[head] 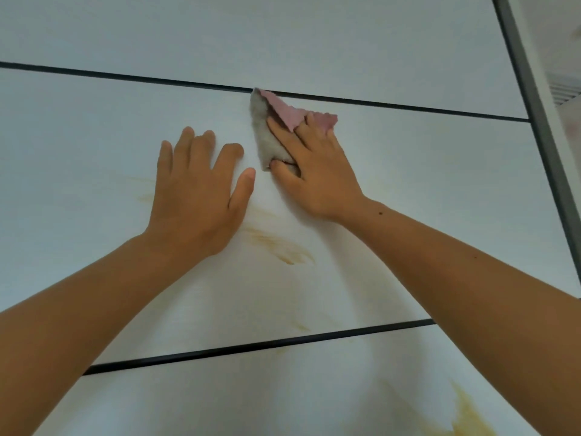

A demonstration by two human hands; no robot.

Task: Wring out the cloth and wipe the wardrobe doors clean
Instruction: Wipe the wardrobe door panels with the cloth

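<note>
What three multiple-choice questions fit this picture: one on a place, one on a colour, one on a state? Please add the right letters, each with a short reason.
1. Where is the cloth?
A) hanging free in the air
B) under the right hand, just below the upper black strip
C) at the bottom edge of the picture

2. Which colours does the cloth show?
A) blue and white
B) pink and grey
C) green only

3. How is the left hand?
A) a closed fist
B) flat on the wardrobe door, fingers spread, holding nothing
C) pinching the cloth

Answers:
1 B: the right hand's fingers press it against the door, its top corner at the strip.
2 B: a pink flap folds over a grey side.
3 B: it lies on the panel, apart from the cloth.
</note>
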